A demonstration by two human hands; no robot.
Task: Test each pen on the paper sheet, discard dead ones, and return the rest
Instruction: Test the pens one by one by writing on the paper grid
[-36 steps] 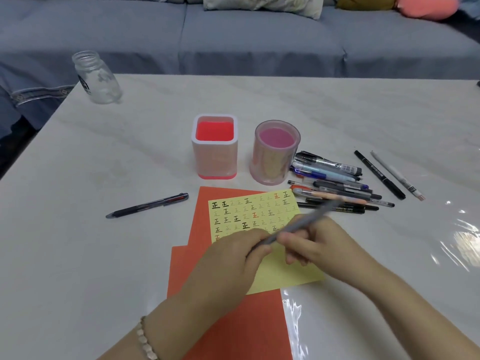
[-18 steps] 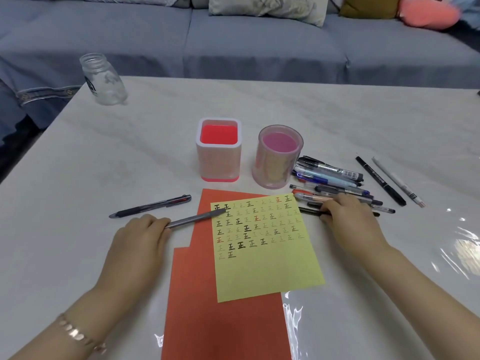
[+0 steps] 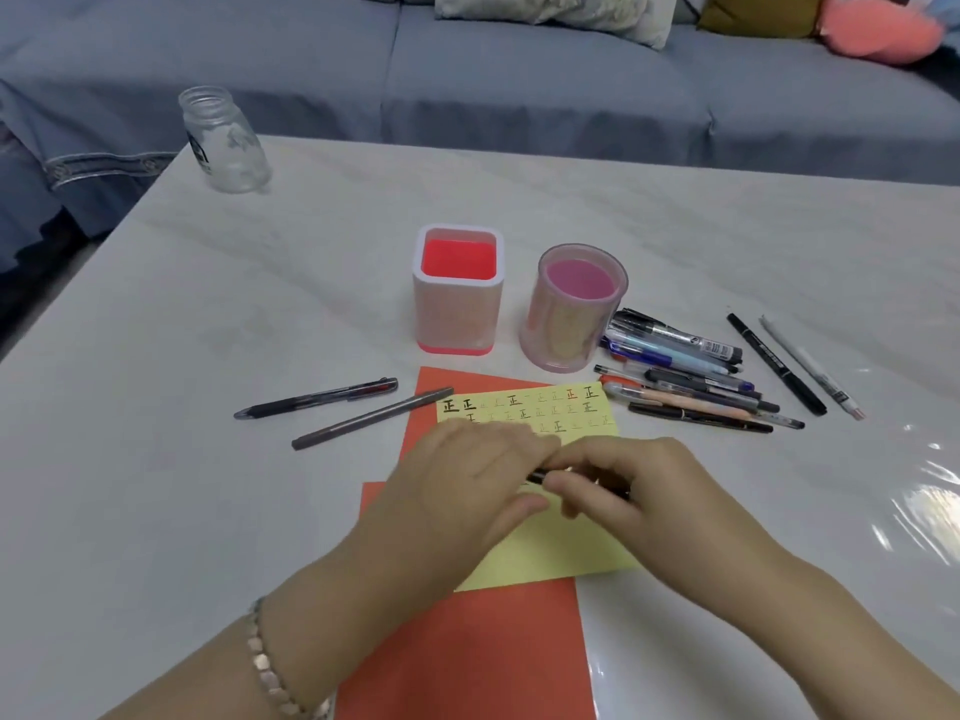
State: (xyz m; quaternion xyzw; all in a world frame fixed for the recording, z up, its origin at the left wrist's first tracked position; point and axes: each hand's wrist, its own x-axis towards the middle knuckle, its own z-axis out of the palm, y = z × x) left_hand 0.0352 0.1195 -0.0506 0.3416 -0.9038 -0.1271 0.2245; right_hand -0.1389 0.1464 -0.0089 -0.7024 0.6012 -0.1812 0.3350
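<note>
A yellow paper sheet with rows of test marks lies mid-bench; a pen pile lies toward the right edge, two dark pens left.

yellow paper sheet with handwritten rows of 正 in black, some red, some faint, pen barrel labels too small to read

We see an evenly lit indoor scene, neither harsh nor dim, with soft, weak shadows under the square pink-and-white pen holder and the round translucent pink cup. Strong white glare breaks up on the glossy film at the right edge of the pale marble-patterned desk, so light seems to fall from that side. Both hands look slightly smeared by motion. Wide-angle distortion bends the desk edges, and the grey-blue sofa behind appears soft.
</note>
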